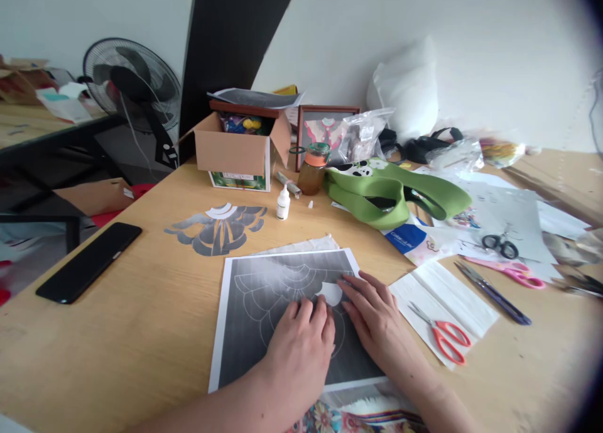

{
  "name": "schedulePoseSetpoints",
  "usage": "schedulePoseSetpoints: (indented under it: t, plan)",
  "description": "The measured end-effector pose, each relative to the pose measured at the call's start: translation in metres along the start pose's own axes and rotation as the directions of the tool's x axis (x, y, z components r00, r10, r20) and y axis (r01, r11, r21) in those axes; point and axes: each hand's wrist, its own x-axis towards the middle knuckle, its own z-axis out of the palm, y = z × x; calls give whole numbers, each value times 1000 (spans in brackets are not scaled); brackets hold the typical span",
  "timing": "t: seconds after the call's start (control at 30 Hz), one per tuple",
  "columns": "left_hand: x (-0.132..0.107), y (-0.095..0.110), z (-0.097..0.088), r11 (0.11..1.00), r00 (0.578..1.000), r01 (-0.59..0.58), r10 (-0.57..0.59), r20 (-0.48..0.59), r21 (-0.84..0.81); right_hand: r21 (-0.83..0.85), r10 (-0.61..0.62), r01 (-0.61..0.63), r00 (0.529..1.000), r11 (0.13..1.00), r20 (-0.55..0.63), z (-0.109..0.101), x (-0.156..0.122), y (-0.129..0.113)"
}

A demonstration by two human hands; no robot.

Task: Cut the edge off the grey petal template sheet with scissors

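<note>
A black sheet with a white border (235,364) lies on the table, printed with thin pale curved outlines. On it rests a small white paper cut-out (331,293). My left hand (301,342) is closed, its bent fingers together and the tips at the cut-out's lower left edge; the thumb is mostly hidden. From the right, my right hand (374,310) lies on the sheet, fingers stretched and slightly apart, tips touching the cut-out's right edge. Beyond the sheet stand a small white glue bottle (283,203) and, left of it, an arrangement of grey cut paper pieces (219,227).
Orange-handled scissors (450,339) lie on a white tissue (436,288) at right, beside a utility knife (494,295) and pink scissors (513,269). A black phone (92,260) is at left. Behind are a cardboard box (233,150), a jar (312,169) and a green strap (377,200).
</note>
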Motion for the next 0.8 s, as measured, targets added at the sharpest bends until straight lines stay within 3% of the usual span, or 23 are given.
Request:
schedulePoseSetpoints:
  t: [0.33, 0.6, 0.8]
  plan:
    - [-1, -1, 0, 1000, 999, -20, 21, -27, 24, -1, -12, 12, 999, 1000, -38, 7, -1, 5]
    - [0, -2, -3, 1000, 999, -20, 20, -34, -4, 157, 103, -93, 993, 983, -53, -11, 12, -1]
    - [2, -3, -5, 1000, 1000, -19, 19, -14, -16, 184, 203, -240, 959, 953, 198, -29, 35, -8]
